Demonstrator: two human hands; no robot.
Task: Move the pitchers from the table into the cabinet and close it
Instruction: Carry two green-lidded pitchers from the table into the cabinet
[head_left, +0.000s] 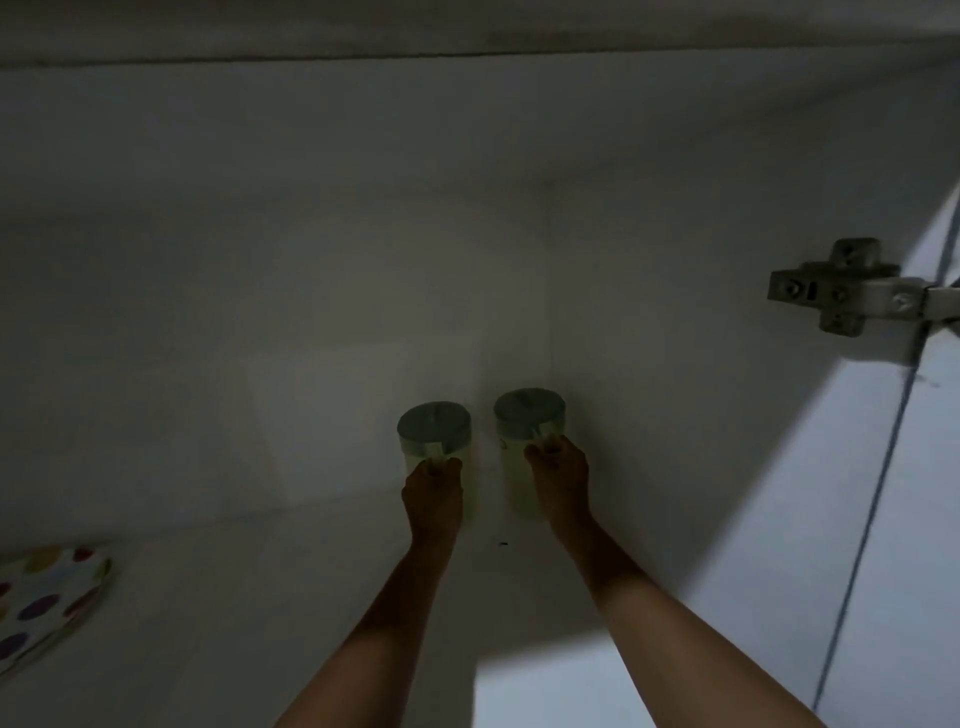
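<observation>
Two pale pitchers with grey round lids stand side by side deep inside the dim white cabinet (311, 322), near its back right corner. My left hand (432, 491) is closed around the handle of the left pitcher (434, 423). My right hand (558, 475) grips the handle of the right pitcher (527, 410). Both forearms reach in from the bottom of the view. The lower parts of the pitchers are hidden behind my hands, and I cannot tell whether they rest on the shelf.
A metal hinge (841, 288) sits on the cabinet's right wall, and the open door (909, 519) hangs beyond it at the right. A white plate with coloured dots (47, 603) lies on the shelf at the lower left.
</observation>
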